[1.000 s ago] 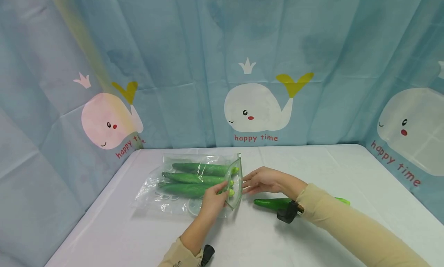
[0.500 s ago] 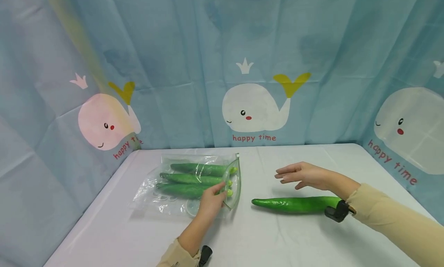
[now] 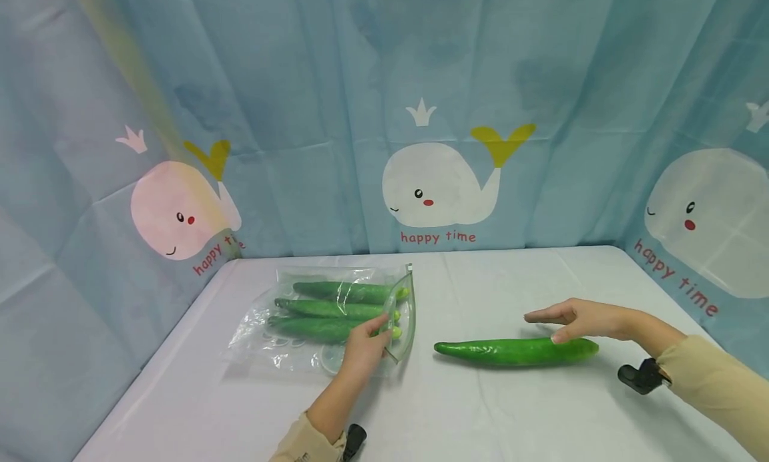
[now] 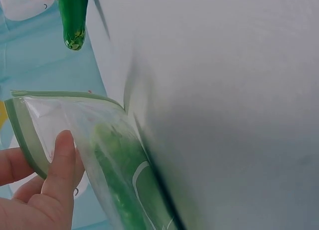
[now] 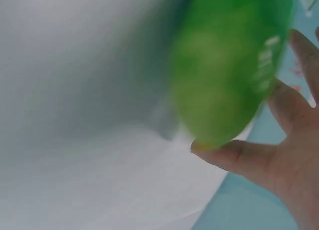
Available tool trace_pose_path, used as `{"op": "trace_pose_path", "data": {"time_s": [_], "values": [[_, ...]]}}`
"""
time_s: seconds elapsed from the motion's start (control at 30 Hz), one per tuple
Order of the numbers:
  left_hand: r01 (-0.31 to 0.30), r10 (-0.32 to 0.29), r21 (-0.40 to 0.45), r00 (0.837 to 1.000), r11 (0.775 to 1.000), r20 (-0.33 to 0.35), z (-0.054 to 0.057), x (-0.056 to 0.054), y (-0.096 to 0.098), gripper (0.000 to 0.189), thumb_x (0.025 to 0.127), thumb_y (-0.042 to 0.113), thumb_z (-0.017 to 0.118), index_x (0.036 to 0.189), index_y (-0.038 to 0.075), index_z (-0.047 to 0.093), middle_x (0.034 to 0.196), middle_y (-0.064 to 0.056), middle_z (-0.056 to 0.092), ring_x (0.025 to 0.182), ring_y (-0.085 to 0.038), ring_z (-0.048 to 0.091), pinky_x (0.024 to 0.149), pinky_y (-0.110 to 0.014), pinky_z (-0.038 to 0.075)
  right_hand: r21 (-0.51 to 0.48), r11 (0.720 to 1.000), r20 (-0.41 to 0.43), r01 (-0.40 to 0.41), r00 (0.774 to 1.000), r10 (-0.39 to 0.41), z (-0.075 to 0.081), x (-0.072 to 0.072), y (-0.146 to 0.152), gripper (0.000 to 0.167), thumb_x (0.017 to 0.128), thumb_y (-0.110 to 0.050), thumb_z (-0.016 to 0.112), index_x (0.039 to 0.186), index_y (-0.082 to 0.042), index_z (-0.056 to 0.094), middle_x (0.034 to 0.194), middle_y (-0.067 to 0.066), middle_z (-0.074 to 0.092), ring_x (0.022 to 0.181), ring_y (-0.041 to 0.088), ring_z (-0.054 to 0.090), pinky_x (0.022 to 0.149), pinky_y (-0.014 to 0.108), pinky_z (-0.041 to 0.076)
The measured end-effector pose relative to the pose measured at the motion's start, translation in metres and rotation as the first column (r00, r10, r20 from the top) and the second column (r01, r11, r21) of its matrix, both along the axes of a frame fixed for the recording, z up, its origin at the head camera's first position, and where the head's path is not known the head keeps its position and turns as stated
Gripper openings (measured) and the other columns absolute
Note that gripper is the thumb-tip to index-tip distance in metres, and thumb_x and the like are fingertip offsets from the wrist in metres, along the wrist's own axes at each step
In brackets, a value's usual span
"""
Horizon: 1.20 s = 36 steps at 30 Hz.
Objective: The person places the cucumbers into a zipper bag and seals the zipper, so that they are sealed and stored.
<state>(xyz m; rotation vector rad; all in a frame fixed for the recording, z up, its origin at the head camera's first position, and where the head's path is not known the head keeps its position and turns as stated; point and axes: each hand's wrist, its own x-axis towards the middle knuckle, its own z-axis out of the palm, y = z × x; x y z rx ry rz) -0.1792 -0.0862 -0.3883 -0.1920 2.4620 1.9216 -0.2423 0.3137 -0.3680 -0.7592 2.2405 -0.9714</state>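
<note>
A clear zip bag (image 3: 255, 338) with a green rim lies on its side, its mouth toward the right. Inside are three green cucumbers (image 3: 324, 308). My left hand (image 3: 362, 355) pinches the near side of the bag's mouth between thumb and fingers; the left wrist view shows the green rim (image 4: 27, 135) held apart. To the right, a loose cucumber (image 3: 510, 352) lies lengthwise on the table. Over its right end hovers my right hand (image 3: 591, 320), fingers extended and thumb lowered beside it. Whether the thumb touches the cucumber (image 5: 224, 65) I cannot tell.
A white cloth covers the table (image 3: 456, 415). Behind and at both sides hangs a blue curtain (image 3: 324, 181) printed with whales. Small black devices, such as the right wrist's camera (image 3: 641, 376), are strapped at both wrists.
My right hand has drawn back rightward from the bag's mouth and lowered over the right end of the loose cucumber, uncovering it. My left hand keeps its hold on the bag.
</note>
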Motion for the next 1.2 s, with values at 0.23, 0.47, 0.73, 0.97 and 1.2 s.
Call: {"op": "trace_pose_path", "data": {"time_s": [0.23,0.47,0.73,0.97,1.2], "values": [[-0.010,0.010,-0.004,1.000,1.000,0.013,0.000,0.000,0.000,0.042,0.092,0.003,0.058,0.133,-0.004,0.055,0.137,-0.028,0.049,0.060,-0.010,0.050,0.062,-0.027,0.048,0.090,0.996,-0.007,0.030,1.000,-0.029,-0.014,0.006,0.016,0.069,0.089,-0.028,0.071,0.145,-0.001,0.042,0.147,0.025,0.039,0.132,0.055,0.028,0.099,0.064,0.035],[-0.024,0.025,-0.009,0.999,1.000,0.023,-0.001,0.000,0.000,0.041,0.093,0.003,0.057,0.133,-0.003,0.055,0.135,-0.027,0.051,0.060,-0.011,0.050,0.061,-0.027,0.046,0.078,0.997,-0.012,0.000,1.000,0.001,-0.019,0.008,0.016,0.072,0.084,-0.021,0.075,0.144,0.003,0.042,0.145,0.036,0.033,0.131,0.060,0.025,0.098,0.066,0.032],[-0.020,0.020,0.003,1.000,1.000,0.009,-0.002,0.000,0.000,0.041,0.092,0.003,0.057,0.133,-0.005,0.055,0.136,-0.028,0.051,0.064,-0.012,0.052,0.063,-0.026,0.047,0.092,0.996,-0.033,0.011,0.999,-0.008,-0.020,0.008,0.016,0.076,0.078,-0.019,0.080,0.142,0.004,0.045,0.143,0.041,0.032,0.129,0.063,0.022,0.098,0.070,0.029],[-0.020,0.020,0.009,1.000,1.000,0.003,-0.002,0.001,-0.001,0.041,0.092,0.003,0.057,0.133,-0.005,0.055,0.135,-0.028,0.051,0.062,-0.012,0.051,0.062,-0.026,0.047,0.093,0.996,-0.053,0.016,0.999,-0.011,-0.023,0.009,0.015,0.076,0.076,-0.019,0.080,0.140,0.004,0.047,0.142,0.041,0.033,0.129,0.063,0.023,0.099,0.071,0.026],[-0.011,0.011,0.010,1.000,1.000,-0.006,0.000,0.003,-0.002,0.042,0.092,0.003,0.057,0.133,-0.006,0.054,0.135,-0.029,0.050,0.062,-0.011,0.050,0.061,-0.024,0.047,0.097,0.994,-0.052,0.052,0.998,-0.048,-0.023,0.013,0.012,0.074,0.074,-0.016,0.080,0.138,0.003,0.050,0.141,0.042,0.032,0.129,0.064,0.021,0.098,0.075,0.022]]}}
